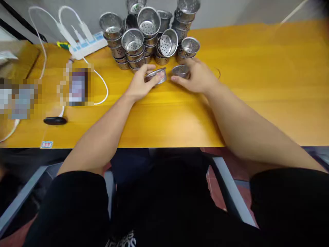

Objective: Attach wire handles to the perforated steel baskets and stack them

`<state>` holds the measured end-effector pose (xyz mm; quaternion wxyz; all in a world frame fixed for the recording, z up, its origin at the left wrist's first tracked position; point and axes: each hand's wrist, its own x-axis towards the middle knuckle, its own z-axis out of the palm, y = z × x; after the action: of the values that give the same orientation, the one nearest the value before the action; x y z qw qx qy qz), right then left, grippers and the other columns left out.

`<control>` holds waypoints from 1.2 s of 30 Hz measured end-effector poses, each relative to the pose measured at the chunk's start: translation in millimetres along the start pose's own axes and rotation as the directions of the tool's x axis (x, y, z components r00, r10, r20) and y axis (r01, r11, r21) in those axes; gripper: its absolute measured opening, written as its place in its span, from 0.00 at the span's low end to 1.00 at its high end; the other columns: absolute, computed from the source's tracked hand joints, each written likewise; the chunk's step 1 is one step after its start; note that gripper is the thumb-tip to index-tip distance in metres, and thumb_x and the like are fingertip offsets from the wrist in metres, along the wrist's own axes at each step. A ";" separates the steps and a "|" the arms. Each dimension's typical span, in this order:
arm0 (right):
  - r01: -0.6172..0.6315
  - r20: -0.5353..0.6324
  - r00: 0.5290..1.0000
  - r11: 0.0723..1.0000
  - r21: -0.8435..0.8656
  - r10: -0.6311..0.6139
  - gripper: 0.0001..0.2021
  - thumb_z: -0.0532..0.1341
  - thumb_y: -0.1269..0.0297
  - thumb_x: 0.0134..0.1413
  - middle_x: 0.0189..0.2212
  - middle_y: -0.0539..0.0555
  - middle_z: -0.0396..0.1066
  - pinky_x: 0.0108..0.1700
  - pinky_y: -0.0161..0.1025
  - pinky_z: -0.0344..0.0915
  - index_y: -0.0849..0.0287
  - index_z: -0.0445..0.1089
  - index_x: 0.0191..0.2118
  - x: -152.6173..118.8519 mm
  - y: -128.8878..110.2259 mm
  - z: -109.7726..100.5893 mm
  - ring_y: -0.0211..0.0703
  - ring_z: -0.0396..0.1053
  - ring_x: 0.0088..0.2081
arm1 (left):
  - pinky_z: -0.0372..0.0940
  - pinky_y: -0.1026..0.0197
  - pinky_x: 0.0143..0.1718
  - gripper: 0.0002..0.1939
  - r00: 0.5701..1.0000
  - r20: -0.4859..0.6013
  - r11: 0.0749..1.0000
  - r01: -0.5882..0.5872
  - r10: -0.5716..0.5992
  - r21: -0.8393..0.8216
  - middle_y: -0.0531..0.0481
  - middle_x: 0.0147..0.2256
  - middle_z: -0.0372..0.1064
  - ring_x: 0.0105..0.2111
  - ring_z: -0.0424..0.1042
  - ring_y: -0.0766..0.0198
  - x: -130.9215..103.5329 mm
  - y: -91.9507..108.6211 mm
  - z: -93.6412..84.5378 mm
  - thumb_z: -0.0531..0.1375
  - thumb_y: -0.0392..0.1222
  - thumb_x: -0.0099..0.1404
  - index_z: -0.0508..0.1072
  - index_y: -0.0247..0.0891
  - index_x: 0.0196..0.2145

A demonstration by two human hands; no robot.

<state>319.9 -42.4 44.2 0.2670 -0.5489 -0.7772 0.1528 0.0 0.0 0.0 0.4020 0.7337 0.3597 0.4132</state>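
My left hand (144, 82) is closed on a small metal cup (159, 76), tilted with its rim toward the upper left. A second metal cup (180, 70) is gripped in my right hand (197, 75), its thumb at the near side. The two cups are a short gap apart, low over the table. Just behind both hands stand several stacks of perforated metal cups (133, 43). One cup (168, 43) in the group leans on its side, its holed bottom showing. A short stack (189, 47) is nearest to my right hand.
A white power strip (88, 48) with plugs and cables lies at the back left of the wooden table (164, 120). Left of my arm are a blurred-out phone (78, 87), a white cable (106, 87) and a black oval object (55, 120). Chair armrests (231, 188) flank my body.
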 end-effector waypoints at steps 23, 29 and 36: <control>0.135 0.036 0.991 0.978 -0.160 -0.130 0.33 0.70 0.32 0.81 0.84 0.44 0.76 0.85 0.98 0.62 0.14 0.76 0.85 -19.3 -82.4 -26.8 0.87 0.54 0.92 | 0.77 0.42 0.86 0.55 0.992 -0.099 0.940 0.043 -0.081 -0.338 0.52 0.83 0.76 0.89 0.69 0.37 -14.9 56.8 9.1 0.89 0.36 0.49 0.81 0.62 0.71; -0.359 -0.001 0.918 0.831 -0.425 0.396 0.27 0.67 0.66 0.91 0.81 0.78 0.75 0.82 0.64 0.76 0.63 0.79 0.85 -19.6 -38.8 -83.6 0.76 0.80 0.78 | 0.91 0.50 0.58 0.42 0.965 0.042 0.760 0.231 -0.260 -0.607 0.52 0.59 0.89 0.53 0.95 0.53 -36.3 86.2 17.6 0.84 0.33 0.63 0.77 0.53 0.69; -0.325 0.241 0.840 0.806 -0.495 0.487 0.10 0.77 0.72 0.84 0.61 0.60 0.91 0.59 0.53 0.78 0.53 0.89 0.61 -15.7 3.5 -109.5 0.61 0.86 0.58 | 0.83 0.63 0.42 0.24 0.951 -0.016 0.734 0.228 -0.309 -0.640 0.58 0.42 0.85 0.39 0.86 0.65 -33.1 94.1 22.4 0.81 0.24 0.69 0.79 0.45 0.52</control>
<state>390.4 -62.0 127.2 -0.0475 -0.7130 -0.6881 0.1263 25.2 -74.4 65.5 0.6570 0.4700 0.3262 0.4909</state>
